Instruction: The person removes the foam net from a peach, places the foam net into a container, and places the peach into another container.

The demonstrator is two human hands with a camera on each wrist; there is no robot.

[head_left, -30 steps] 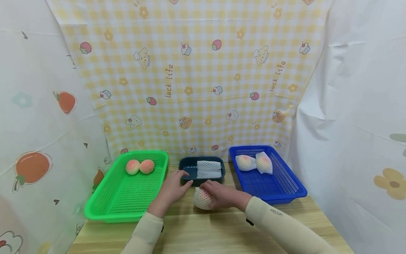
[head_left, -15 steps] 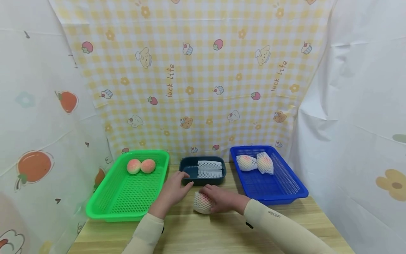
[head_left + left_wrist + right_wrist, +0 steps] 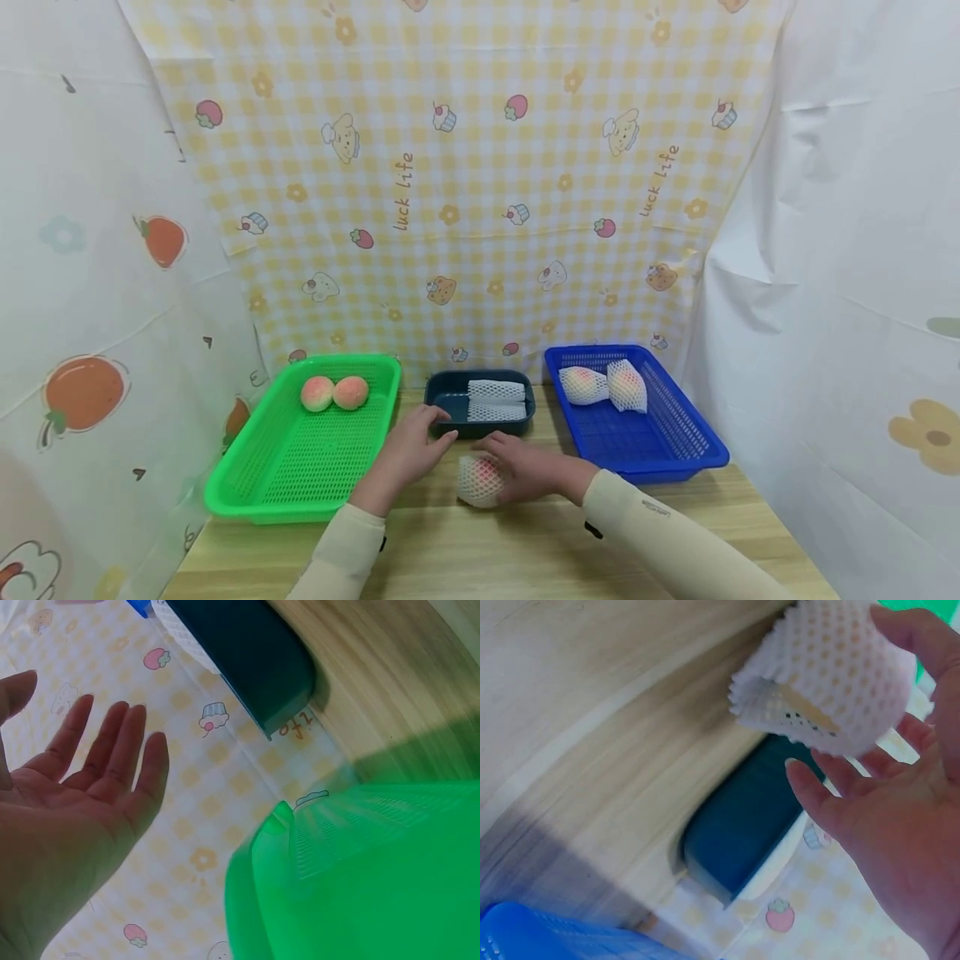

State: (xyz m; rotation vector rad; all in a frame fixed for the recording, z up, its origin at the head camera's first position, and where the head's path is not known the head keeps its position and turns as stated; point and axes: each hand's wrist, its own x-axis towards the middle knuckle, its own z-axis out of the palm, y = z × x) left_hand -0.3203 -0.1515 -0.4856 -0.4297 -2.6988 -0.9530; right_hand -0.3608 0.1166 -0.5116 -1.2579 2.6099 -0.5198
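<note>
Barely anything moving since a second ago: my right hand [image 3: 525,472] is keeping its hold on the netted peach [image 3: 480,481], shifting it only slightly on the table.

Counting: two bare peaches [image 3: 333,393] sitting in the green basket [image 3: 300,467], left of the dark tray [image 3: 450,402]. Two empty foam nets [image 3: 495,400] lying in that tray. Two netted peaches [image 3: 603,386] lying in the blue basket [image 3: 660,442], right of the tray. One netted peach just in front of the tray.

Everything is resting on a wooden table [image 3: 480,550], with a yellow checked cloth [image 3: 480,208] hanging behind the tray and white sheets on both sides.

Right fingers are curling loosely round the netted peach, cupping its far side. My left hand [image 3: 408,454] is hovering wide, fingers straight, just left of the peach, fingertips by the tray's front edge, holding nothing.
</note>
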